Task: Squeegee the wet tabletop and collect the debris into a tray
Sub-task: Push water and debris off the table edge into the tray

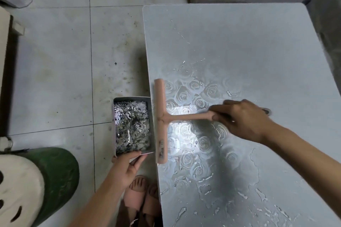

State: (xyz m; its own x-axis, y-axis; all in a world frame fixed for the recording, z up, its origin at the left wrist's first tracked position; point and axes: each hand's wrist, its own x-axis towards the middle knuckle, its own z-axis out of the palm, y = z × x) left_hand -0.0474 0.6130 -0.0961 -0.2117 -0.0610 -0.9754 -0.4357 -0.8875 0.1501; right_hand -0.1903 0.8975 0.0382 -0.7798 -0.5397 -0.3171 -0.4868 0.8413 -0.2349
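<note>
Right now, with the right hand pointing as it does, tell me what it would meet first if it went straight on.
Probably the tray: the right hand grips the squeegee, blade at the table edge, and the left hand holds the tray just beyond. Relative height is unclear.

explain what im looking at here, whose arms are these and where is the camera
There is no machine here. These are a person's two bare arms, filmed by one wide-angle camera worn on their head and looking down.

The right hand grips the handle of a pink squeegee, whose blade lies along the left edge of a grey table. The tabletop is wet, with puddles and drops mostly on the near part.

The left hand holds a small tray by its near end, off the table and right beside the edge where the blade is. The tray holds dirty water and dark debris.

Below are the tiled floor and the person's feet in pink slippers.
</note>
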